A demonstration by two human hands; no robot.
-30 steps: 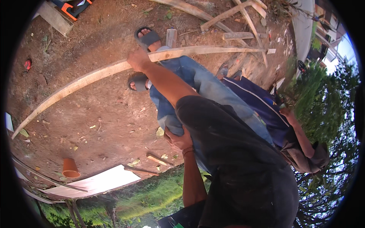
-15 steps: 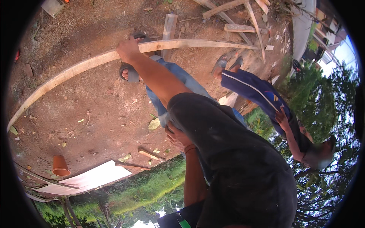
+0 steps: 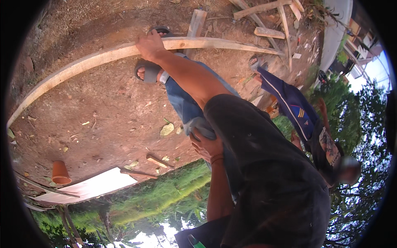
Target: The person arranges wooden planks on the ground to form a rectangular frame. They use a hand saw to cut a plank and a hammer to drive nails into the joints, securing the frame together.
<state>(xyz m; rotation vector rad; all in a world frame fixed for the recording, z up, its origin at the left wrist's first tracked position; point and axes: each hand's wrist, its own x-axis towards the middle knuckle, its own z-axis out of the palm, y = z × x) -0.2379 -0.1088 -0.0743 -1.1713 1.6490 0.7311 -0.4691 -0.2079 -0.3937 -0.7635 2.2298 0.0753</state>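
Note:
My right hand (image 3: pixel 149 45) is closed over the upper edge of a long, pale wooden plank (image 3: pixel 99 60). The plank spans the upper view and looks curved through the lens. My left hand (image 3: pixel 206 144) rests on my bent knee, fingers laid over the denim, holding nothing I can see. Below the plank stands a grey sandal (image 3: pixel 147 72) on one foot. The other foot shows just above the plank, by the right hand. Across the lower right, my black shirt sleeve (image 3: pixel 248 128) covers much of the view.
Another person in dark trousers (image 3: pixel 291 103) stands to the right. Several loose boards (image 3: pixel 269 33) lie crossed at the upper right. At the lower left are an orange pot (image 3: pixel 60 172), a white sheet (image 3: pixel 95 184) and short wood offcuts on leaf-strewn dirt.
The view has shifted slightly, and the plank sits a little higher in it. Both my hands keep their places. The other person's body has turned and their hand has moved off their trousers.

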